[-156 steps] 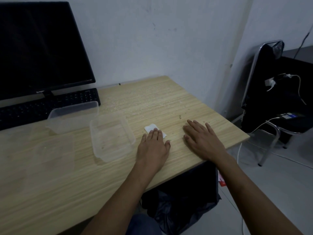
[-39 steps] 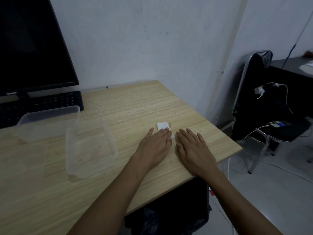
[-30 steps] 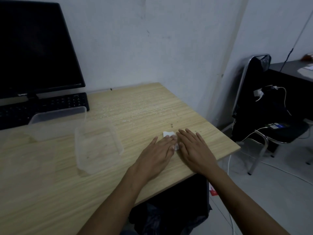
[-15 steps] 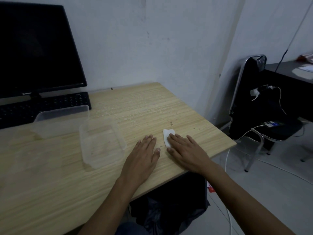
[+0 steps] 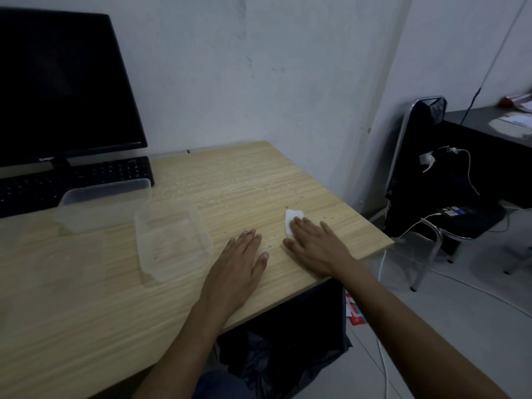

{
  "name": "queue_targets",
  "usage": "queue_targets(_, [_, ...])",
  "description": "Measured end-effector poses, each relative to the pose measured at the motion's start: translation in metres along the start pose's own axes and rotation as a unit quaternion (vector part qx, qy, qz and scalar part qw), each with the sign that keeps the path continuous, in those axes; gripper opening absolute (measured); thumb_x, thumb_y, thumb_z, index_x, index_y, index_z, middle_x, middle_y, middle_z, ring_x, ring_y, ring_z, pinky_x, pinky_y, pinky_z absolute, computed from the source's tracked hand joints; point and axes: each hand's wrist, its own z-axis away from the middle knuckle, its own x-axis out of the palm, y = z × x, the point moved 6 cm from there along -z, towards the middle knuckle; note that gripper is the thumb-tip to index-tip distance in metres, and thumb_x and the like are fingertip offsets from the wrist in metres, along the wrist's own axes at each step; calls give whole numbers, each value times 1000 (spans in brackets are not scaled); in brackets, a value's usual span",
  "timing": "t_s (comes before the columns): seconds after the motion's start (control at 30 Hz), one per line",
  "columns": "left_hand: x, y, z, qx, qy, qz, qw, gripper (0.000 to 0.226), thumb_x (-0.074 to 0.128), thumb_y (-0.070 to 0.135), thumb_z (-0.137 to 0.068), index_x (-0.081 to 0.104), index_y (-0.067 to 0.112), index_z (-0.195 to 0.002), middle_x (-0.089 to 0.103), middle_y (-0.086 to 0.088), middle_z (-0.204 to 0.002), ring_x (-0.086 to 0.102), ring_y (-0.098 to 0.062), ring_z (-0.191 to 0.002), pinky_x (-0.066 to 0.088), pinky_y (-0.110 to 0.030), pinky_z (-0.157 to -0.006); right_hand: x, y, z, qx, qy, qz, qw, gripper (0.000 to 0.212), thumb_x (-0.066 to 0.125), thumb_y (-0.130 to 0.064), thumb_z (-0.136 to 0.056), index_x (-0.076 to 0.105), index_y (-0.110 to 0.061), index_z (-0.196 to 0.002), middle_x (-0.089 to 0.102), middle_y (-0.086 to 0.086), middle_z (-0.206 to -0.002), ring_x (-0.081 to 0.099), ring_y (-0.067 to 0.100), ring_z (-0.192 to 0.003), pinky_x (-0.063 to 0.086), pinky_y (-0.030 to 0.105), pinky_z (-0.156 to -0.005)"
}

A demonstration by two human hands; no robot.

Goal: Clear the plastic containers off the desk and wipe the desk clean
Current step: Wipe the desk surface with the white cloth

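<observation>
The right hand (image 5: 318, 249) is pressing the white tissue (image 5: 292, 220) flat-fingered on the surface (image 5: 86, 298); left hand (image 5: 236, 269) is resting released. Keeping even pressure should be collecting crumbs.

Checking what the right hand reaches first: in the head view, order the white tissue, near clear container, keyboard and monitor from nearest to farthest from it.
1. White tissue, under the right hand fingertips.
2. Near clear container, left, past the left hand.
3. Keyboard, far left.
4. Monitor, behind the keyboard.

the right hand (image 5: 318, 249) covers the near part of the white tissue (image 5: 293, 219). the monitor (image 5: 57, 87) and keyboard (image 5: 72, 182) run off the left edge; the desk (image 5: 86, 312) is cut off there too.
</observation>
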Motion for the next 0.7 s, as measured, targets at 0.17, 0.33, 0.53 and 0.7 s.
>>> queue_targets(0.17, [2, -1, 1, 3, -3, -10, 1000, 85, -7, 59, -83, 22, 18, -152, 17, 4, -160, 5, -2, -146, -17, -12, -108, 5, -21, 2, -12, 3, -25, 1000, 71, 16, -58, -98, 3, -17, -154, -2, -3, -162, -4, 9, -147, -2, 38, -118])
queue_targets(0.33, [2, 0, 0, 5, -3, -14, 1000, 86, -8, 59, -83, 23, 18, -152, 17, 5, -160, 6, -2, -146, -20, -10, -105, 9, -26, 2, -11, 5, -19, 1000, 70, 15, -57, -99, 5, -15, -154, 1, -1, -162, 0, 9, -148, -2, 37, -118])
queue_targets(0.53, [3, -1, 0, 6, -3, -9, 1000, 87, -8, 60, -82, 20, 18, -152, 16, 5, -160, 5, -2, -146, -17, -12, -108, 1, 23, 2, 37, 9, -3, 999, 66, 16, -53, -100, 5, -16, -154, 2, 0, -162, 2, 11, -148, 0, 38, -118])
queue_targets(0.7, [4, -1, -1, 8, 2, -1, 1000, 86, -8, 61, -82, 20, 19, -152, 15, 6, -160, 5, -1, -146, -19, -9, -106, -13, 67, -4, 75, 8, -5, 997, 63, 18, -49, -101, 8, -15, -154, 4, 2, -162, 6, 13, -148, 1, 39, -118])
